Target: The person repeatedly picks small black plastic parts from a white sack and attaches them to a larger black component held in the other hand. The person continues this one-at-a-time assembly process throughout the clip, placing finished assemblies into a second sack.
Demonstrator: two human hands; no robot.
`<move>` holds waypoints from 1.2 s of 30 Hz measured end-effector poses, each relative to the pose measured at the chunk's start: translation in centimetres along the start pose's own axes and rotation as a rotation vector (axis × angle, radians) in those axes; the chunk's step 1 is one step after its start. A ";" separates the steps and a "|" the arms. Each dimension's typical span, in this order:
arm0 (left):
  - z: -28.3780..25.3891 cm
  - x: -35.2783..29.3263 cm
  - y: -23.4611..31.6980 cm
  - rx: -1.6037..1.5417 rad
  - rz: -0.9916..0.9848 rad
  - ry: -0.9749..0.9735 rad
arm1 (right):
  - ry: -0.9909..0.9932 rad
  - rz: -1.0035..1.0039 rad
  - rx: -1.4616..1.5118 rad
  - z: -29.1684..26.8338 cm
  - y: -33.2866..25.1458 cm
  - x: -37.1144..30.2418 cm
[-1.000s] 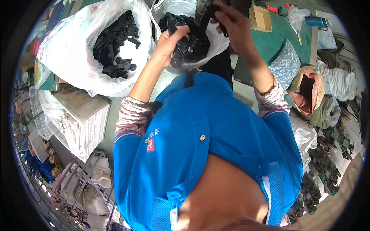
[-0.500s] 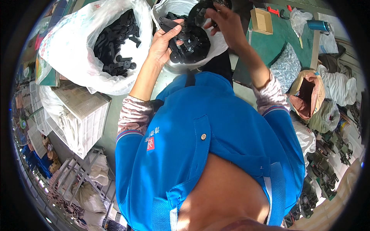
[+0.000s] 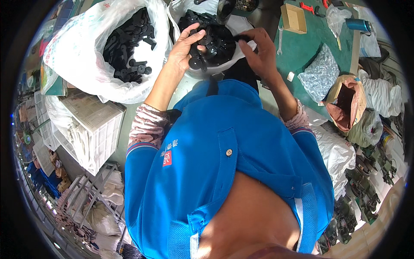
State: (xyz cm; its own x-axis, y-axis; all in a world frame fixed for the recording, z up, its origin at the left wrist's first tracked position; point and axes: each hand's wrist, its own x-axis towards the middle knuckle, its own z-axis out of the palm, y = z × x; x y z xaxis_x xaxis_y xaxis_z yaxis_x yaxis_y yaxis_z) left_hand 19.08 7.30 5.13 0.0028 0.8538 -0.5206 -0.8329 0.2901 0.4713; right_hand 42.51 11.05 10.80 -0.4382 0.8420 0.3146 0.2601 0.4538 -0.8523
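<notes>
My left hand [image 3: 186,48] holds a round black plastic part [image 3: 199,63] over a white bag [image 3: 241,52] filled with several black plastic parts [image 3: 215,36]. To the right, my right hand [image 3: 258,52] pinches a small black piece [image 3: 241,39] at the bag's edge. Both forearms reach up from my blue shirt [image 3: 224,172], which fills the lower middle of the view.
A larger white bag [image 3: 86,64] of black parts stands at the upper left. A white crate [image 3: 92,129] sits below it. On the green table [image 3: 306,47] to the right lie a cardboard box [image 3: 294,18], a bag of small clear pieces [image 3: 321,73] and a brown bag [image 3: 347,101].
Both hands have come down and toward me from above the bag. My left hand now holds a round black part; my right hand has dropped to the bag's right edge.
</notes>
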 end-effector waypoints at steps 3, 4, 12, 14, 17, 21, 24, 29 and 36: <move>-0.7 0.6 -0.5 -0.071 -0.120 -0.012 | -0.018 -0.112 0.205 0.6 -0.7 -0.6; -1.0 0.8 -0.7 -0.100 -0.165 -0.017 | -0.001 -0.085 0.407 1.0 -0.8 -0.8; -0.3 0.0 -0.2 -0.097 -0.173 0.030 | -0.237 -0.224 -0.055 0.7 -2.7 1.0; -0.2 -0.4 -0.8 -0.038 -0.189 0.008 | -0.296 -0.317 -0.040 2.8 -2.9 0.9; 1.8 -2.0 -1.2 -0.040 -0.187 -0.038 | -0.247 -0.267 -0.018 3.7 -1.0 1.5; 0.3 -1.2 -0.5 -0.152 -0.208 -0.046 | -0.139 0.144 0.187 1.4 -1.1 4.6; -1.1 0.1 -0.1 -0.119 -0.098 -0.081 | 0.036 0.099 0.332 1.4 0.0 7.3; -0.1 0.1 0.8 -0.153 0.094 -0.147 | -0.092 0.303 0.366 -0.8 -2.1 12.3; 2.6 0.7 1.2 -0.127 0.414 -0.103 | -0.162 0.561 0.552 0.6 -1.0 11.0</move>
State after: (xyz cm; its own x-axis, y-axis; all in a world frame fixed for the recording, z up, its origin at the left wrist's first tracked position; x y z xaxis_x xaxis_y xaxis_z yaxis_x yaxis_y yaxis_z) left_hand 19.48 9.35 7.21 -0.2958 0.9274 -0.2291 -0.8367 -0.1358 0.5305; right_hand 36.89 19.69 14.90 -0.4989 0.8297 -0.2506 0.0345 -0.2699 -0.9623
